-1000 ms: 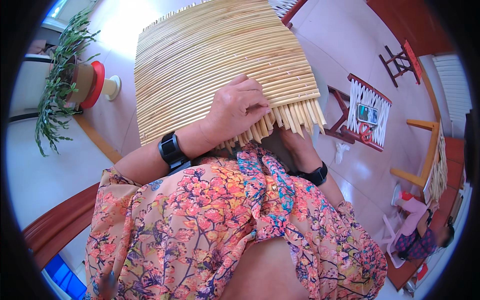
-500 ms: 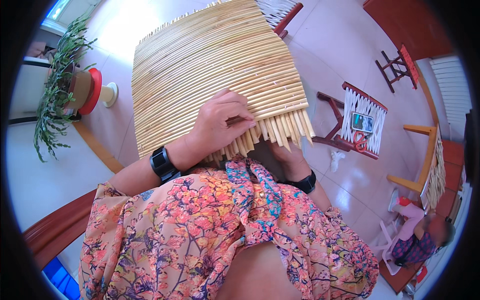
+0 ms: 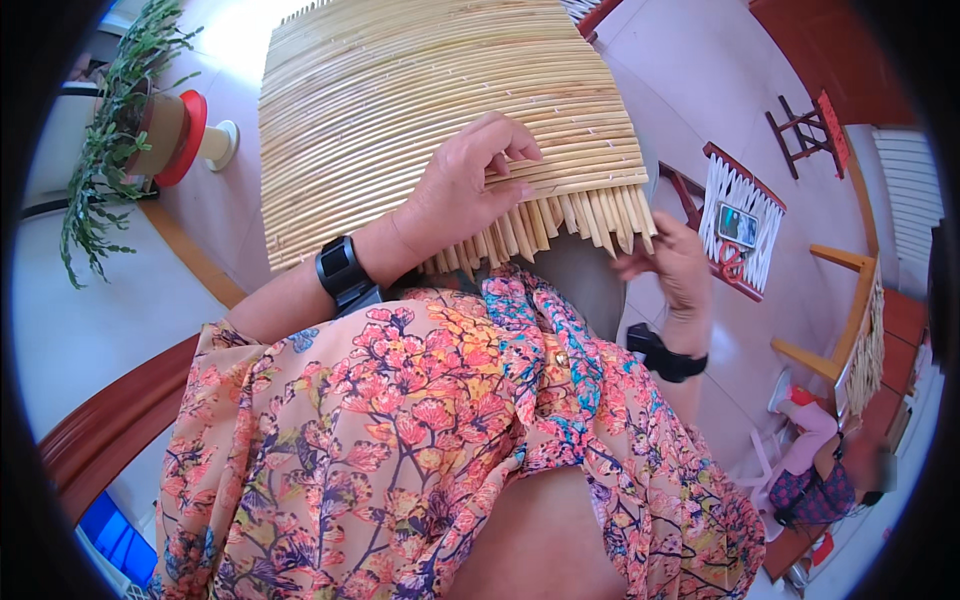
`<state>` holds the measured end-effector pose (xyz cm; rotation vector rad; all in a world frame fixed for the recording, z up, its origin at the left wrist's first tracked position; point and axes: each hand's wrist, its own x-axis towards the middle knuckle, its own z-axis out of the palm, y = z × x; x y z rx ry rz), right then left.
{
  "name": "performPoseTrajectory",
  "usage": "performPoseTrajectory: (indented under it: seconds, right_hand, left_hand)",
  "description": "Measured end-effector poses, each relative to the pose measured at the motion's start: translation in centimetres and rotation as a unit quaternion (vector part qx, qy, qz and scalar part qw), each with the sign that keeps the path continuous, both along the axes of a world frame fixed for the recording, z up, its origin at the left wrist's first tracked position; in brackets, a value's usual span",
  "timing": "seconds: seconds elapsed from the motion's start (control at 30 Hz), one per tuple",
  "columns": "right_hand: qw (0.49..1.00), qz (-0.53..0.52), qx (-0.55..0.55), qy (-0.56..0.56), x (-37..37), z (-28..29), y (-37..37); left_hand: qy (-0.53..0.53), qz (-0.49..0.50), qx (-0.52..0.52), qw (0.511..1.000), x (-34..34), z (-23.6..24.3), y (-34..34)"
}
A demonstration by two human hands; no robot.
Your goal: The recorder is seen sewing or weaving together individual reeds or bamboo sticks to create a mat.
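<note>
A mat of pale yellow stalks (image 3: 400,110), stitched in rows with light thread, lies in front of my body. Along its near edge stick out several cut stalk ends (image 3: 530,222), uneven in length. My left hand (image 3: 470,180) rests on the mat near that edge, its fingers bent and the thumb apart from them. Nothing shows between them. Just off the mat's near right corner is my right hand (image 3: 680,270), thumb and fingers loosely bent and apart, with nothing visible in it. Both wrists wear black bands.
A white-corded folding stool (image 3: 745,205) to the right carries a phone (image 3: 737,226) and red-handled scissors (image 3: 732,262). Beyond it stands a red-topped stool (image 3: 832,130). A potted cactus (image 3: 120,130) stands at the left. A seated person (image 3: 815,490) is at the lower right.
My right hand has come out from under the mat's near edge to the right of its corner. My left hand's thumb and fingers have parted. The mat shows slightly higher in view.
</note>
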<state>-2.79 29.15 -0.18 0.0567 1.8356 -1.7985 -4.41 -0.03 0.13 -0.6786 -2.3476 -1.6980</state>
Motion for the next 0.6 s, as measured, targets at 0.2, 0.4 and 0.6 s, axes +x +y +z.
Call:
performPoseTrajectory:
  seconds: [0.2,0.4,0.6]
  right_hand:
    - [0.93,-0.243,0.158,0.228,0.7,3.3,2.8]
    - [0.84,0.11,0.285,0.448,-2.0,4.2,-7.3]
    - [0.891,0.094,0.225,0.383,-3.2,1.1,-7.6]
  left_hand:
    - [-0.037,-0.021,-0.03,0.999,-0.1,-1.2,-0.3]
    - [-0.019,-0.016,-0.075,0.997,-1.3,-1.8,1.6]
    - [0.001,-0.029,-0.039,0.999,-2.4,-2.4,2.6]
